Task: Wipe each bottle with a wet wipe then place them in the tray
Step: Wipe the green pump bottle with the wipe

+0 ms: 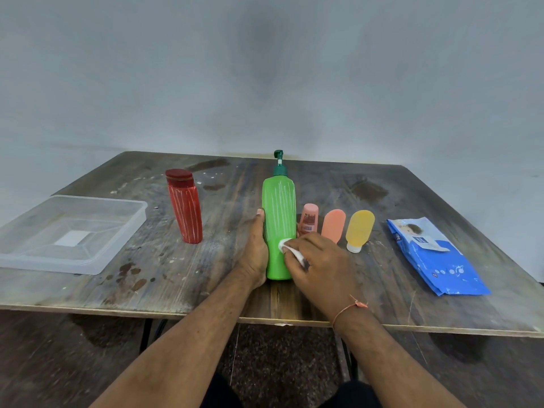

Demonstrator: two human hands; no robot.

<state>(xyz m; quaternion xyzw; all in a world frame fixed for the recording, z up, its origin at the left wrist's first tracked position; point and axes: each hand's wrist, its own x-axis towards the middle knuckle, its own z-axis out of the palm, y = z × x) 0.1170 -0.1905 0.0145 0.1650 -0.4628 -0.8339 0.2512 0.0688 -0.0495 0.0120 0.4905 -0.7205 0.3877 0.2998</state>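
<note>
In the head view, a worn wooden table [382,290] carries all the things. A tall green pump bottle [279,219] stands upright near the middle of the near edge. The left hand [255,254] holds it from the left side: the thumb lies straight up along the bottle wall, and the other fingers go behind the bottle, so I cannot tell how they lie. The right hand [319,266] is on the right side of the bottle, low on its body. Its fingers are curled and pressed together, and they pinch a small white wet wipe [287,245] against the green surface. A thin orange thread [351,306] is tied around the right wrist.

A red bottle [186,206] with a dark red cap stands to the left of the green one, a little tilted, toward the far left part of the table. Near the left edge rests a clear plastic tray [129,228], with no bottle in it.

Just to the right of the green bottle stand three small bottles in a row: a pink bottle [309,217] with a label, partly behind the right hand, then a salmon bottle [334,223], then a yellow bottle [359,229] that stands on its white cap. Near the right edge a blue pack of wipes [435,257] lies flat, well apart from the yellow bottle.
</note>
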